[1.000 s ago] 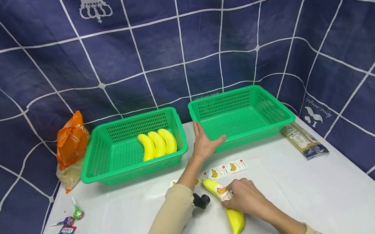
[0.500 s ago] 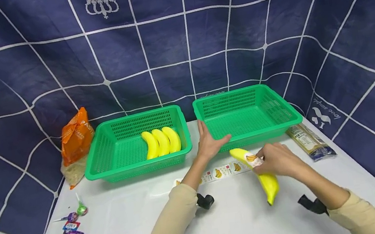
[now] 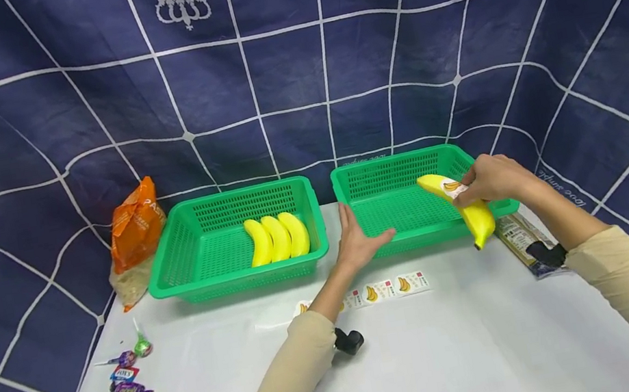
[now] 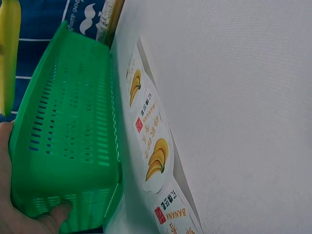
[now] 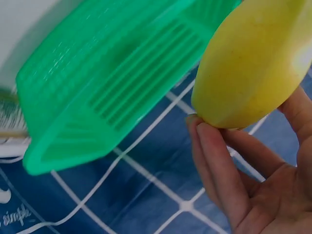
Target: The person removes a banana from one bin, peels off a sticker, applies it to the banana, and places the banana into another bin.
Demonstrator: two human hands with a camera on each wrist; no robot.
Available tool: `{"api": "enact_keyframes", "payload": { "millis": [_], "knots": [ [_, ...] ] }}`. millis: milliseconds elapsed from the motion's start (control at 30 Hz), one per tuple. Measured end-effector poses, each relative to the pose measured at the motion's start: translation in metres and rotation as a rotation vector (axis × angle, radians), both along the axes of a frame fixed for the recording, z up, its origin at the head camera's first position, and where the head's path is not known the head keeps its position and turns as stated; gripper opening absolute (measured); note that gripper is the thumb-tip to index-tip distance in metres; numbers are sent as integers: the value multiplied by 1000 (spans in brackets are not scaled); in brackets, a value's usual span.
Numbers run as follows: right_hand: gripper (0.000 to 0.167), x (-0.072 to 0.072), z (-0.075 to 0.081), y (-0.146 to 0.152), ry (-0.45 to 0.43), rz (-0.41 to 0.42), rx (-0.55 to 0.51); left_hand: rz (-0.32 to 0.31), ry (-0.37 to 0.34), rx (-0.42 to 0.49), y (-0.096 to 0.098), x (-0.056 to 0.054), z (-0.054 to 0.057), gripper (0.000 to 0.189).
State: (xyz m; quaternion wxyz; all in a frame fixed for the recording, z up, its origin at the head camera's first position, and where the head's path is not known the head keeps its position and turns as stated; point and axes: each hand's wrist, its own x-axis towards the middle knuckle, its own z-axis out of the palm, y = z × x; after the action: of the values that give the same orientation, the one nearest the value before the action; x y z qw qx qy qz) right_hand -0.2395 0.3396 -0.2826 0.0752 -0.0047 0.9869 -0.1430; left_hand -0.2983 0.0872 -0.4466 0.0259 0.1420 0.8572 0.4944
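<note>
A yellow banana [image 3: 476, 217] with a white banana-print sticker [image 3: 452, 187] is held in my right hand [image 3: 493, 180], above the front right of the right green basket [image 3: 421, 236]. The right wrist view shows fingertips and thumb about the banana [image 5: 248, 68]. My left hand [image 3: 358, 242] lies at that basket's left front corner, thumb out and fingers extended. In the left wrist view the left thumb [image 4: 59, 213] lies against the basket wall [image 4: 73, 112]. Below, a strip of banana stickers [image 3: 380, 291] lies on the table, partly hidden by my left forearm.
The left green basket [image 3: 241, 282] holds 3 bananas [image 3: 278, 238] side by side. Behind its left end stands an orange bag [image 3: 135, 229]. Lollipops [image 3: 142, 345] and wrapped candy [image 3: 130, 389] lie on the left. A flat packet [image 3: 515, 235] sits partly under my right arm.
My right hand has lifted the banana off the table and carried it right and away from me, over the right basket. My left hand has stayed at the basket's corner.
</note>
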Motion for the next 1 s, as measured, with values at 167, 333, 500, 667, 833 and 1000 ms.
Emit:
{"api": "enact_keyframes", "payload": {
  "millis": [167,333,500,667,833,1000],
  "knots": [
    [63,-31,0,18,-18,-4,-22,0,4,-6,-2,0,-1,121],
    [64,-60,-4,32,-44,3,-33,4,5,-8,-2,-2,-2,120],
    [64,-85,-15,43,-59,-2,-22,10,15,0,-2,-4,-4,120],
    [61,-101,-29,50,-85,-26,-46,18,4,23,-3,-1,-7,121],
    [63,-109,-41,62,-112,-51,-58,8,6,32,-3,1,-8,122],
    [63,-115,-48,73,-126,-56,-70,-3,11,32,-2,1,-7,122]
  ]
}}
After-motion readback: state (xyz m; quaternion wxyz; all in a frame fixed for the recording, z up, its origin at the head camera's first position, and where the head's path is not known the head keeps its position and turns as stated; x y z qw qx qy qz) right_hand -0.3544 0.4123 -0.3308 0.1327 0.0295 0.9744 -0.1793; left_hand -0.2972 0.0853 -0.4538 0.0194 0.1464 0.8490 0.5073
